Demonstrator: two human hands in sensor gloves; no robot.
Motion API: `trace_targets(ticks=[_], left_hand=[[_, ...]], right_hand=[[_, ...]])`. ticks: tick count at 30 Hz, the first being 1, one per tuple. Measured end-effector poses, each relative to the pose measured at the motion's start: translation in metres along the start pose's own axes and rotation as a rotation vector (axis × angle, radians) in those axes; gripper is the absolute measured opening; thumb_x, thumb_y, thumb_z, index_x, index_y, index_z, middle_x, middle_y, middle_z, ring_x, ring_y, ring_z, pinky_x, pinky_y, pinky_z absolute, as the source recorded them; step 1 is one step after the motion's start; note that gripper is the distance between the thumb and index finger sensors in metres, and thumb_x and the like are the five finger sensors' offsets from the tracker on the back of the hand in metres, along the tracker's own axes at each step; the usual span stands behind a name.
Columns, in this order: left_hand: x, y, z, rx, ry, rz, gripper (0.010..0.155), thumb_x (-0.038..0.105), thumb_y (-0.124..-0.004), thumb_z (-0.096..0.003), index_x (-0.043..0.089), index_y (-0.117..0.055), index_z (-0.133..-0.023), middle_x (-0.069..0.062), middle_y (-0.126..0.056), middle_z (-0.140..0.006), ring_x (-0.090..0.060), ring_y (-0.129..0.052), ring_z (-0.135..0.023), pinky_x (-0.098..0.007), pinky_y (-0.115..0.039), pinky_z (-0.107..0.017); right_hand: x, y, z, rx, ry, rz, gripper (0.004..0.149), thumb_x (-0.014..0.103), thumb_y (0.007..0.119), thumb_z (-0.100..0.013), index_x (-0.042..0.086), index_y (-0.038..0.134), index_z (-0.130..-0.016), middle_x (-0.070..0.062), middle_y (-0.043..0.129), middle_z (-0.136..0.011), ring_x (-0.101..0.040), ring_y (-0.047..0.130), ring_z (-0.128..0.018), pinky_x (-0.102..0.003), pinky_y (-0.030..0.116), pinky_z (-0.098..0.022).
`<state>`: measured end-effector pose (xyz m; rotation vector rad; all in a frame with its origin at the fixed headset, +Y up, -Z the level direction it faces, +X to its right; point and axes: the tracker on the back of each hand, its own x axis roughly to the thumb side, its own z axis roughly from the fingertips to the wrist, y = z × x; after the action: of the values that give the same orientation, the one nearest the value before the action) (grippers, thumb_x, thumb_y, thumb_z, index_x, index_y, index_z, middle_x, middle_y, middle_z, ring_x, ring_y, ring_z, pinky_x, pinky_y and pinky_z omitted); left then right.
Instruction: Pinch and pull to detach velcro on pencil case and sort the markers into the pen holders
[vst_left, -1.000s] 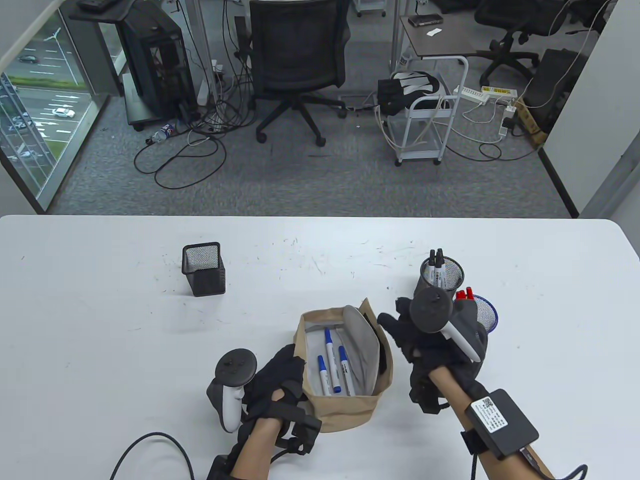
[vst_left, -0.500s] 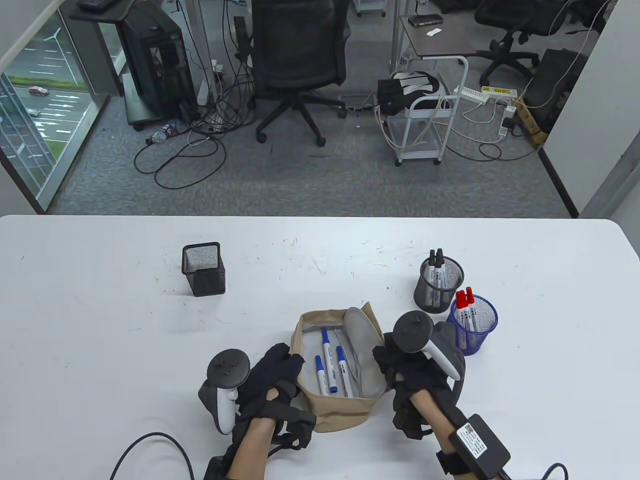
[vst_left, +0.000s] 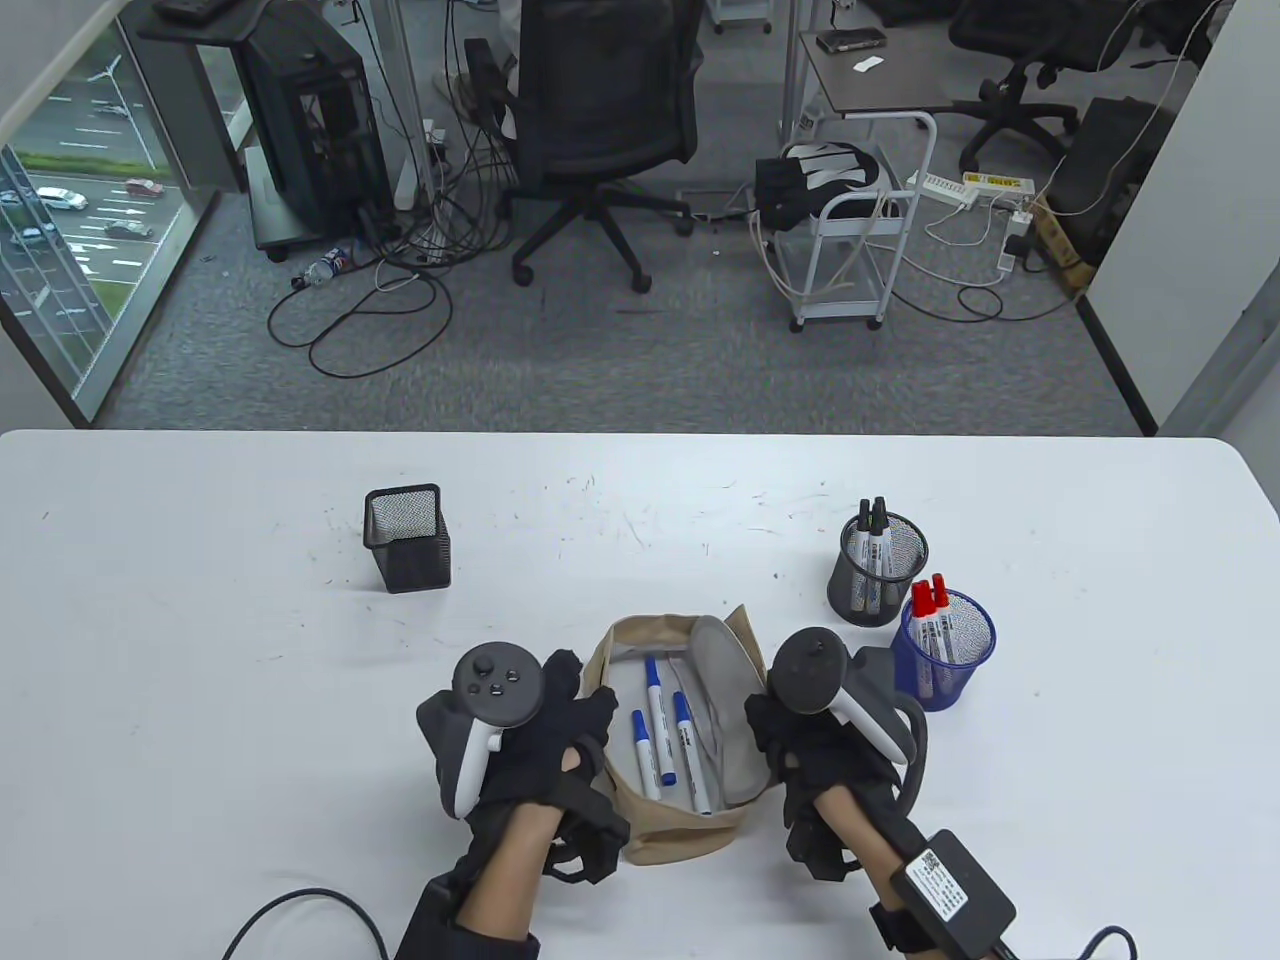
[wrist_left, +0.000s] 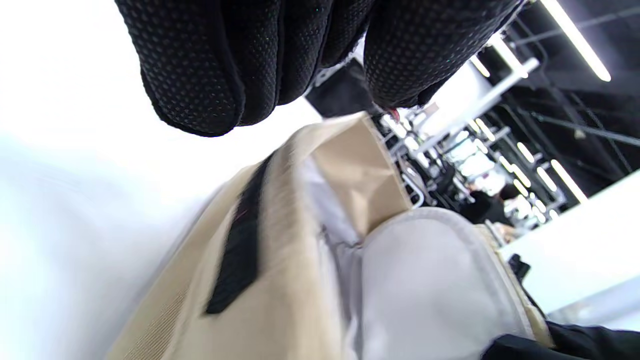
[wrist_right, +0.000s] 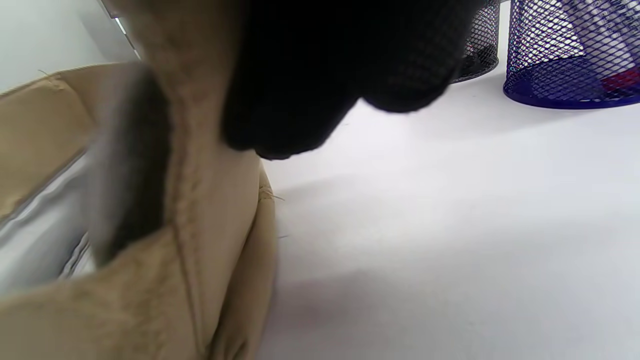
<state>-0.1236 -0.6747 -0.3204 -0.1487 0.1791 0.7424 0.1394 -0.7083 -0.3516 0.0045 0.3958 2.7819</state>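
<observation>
No legible text — marker labels (vst_left: 664, 745) too small.

My right hand (vst_left: 815, 740) hides the pencil case (vst_left: 680, 835) rim beneath it; my grip there is unclear

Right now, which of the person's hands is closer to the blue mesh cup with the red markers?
The right hand. It sits at the pencil case's right edge, just beside the blue mesh cup. The left hand is at the case's far side, with the whole case between it and the cup.

Grey carpet floor (vst_left: 640, 350), black office chair (vst_left: 590, 130), window (vst_left: 70, 230) at left, white cart (vst_left: 850, 260)
</observation>
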Motion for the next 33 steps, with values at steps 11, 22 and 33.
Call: trace_targets(ticks=[11,22,33], left_hand=[[0.068,-0.046,-0.03,-0.263,0.156,-0.304,0.067,0.041,-0.09,-0.0503,0.001,-0.076,-0.102,-0.024,-0.096,-0.091,-0.04,-0.107,-0.069,-0.036,-0.1,-0.04],[0.055,-0.116,-0.099,-0.422,0.48,-0.811,0.08,0.044,-0.099,-0.0414,0.008,-0.072,-0.107,-0.012,-0.102,-0.085,-0.03,-0.112,-0.062,-0.031,-0.101,-0.038],[0.048,-0.116,-0.104,-0.391,0.439,-0.794,0.088,0.053,-0.101,-0.0334,0.007,-0.075,-0.104,0.0,-0.106,-0.07,-0.016,-0.112,-0.039,-0.027,-0.098,-0.028]], right_hand=[[0.0,0.001,0.002,0.005,0.0,0.0,0.05,0.034,0.087,-0.049,-0.002,0.086,-0.084,-0.011,0.107,-0.049,-0.014,0.104,-0.015,-0.028,0.089,-0.013],[-0.004,0.0,0.0,0.035,0.002,-0.024,0.05,0.034,0.086,-0.049,-0.002,0.085,-0.085,-0.011,0.107,-0.049,-0.014,0.104,-0.015,-0.028,0.088,-0.013],[-0.004,0.0,0.0,0.038,0.002,-0.034,0.05,0.034,0.086,-0.049,-0.002,0.085,-0.084,-0.011,0.107,-0.049,-0.014,0.104,-0.015,-0.028,0.088,-0.013]])
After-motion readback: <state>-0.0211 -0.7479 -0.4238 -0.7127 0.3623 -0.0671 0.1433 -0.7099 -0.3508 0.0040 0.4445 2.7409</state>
